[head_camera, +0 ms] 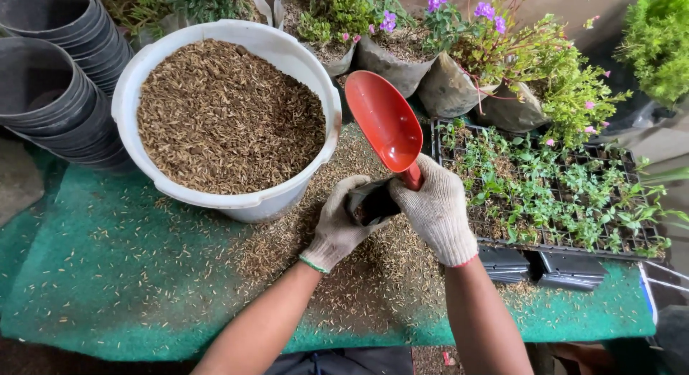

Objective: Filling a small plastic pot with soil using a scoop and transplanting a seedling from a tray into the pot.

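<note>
The gloved fingers (410, 192) of the right hand (436, 211) were wrapped tight round the handle of the red scoop (385, 121), its empty bowl tipped up, while the left hand (339, 222) curled its fingers round a small black grow bag (373, 205) held just beside it above the husk-strewn green surface (108, 274). To fill well, I judged, the bag's mouth needed keeping open and upright under the scoop's lip. The white bucket of rice husk (228, 116) stood near on the left, the seedling tray (552, 195) on the right.

Stacked black pots (54, 95), a seedling tray (552, 195) and flowering plants (495, 52).
</note>
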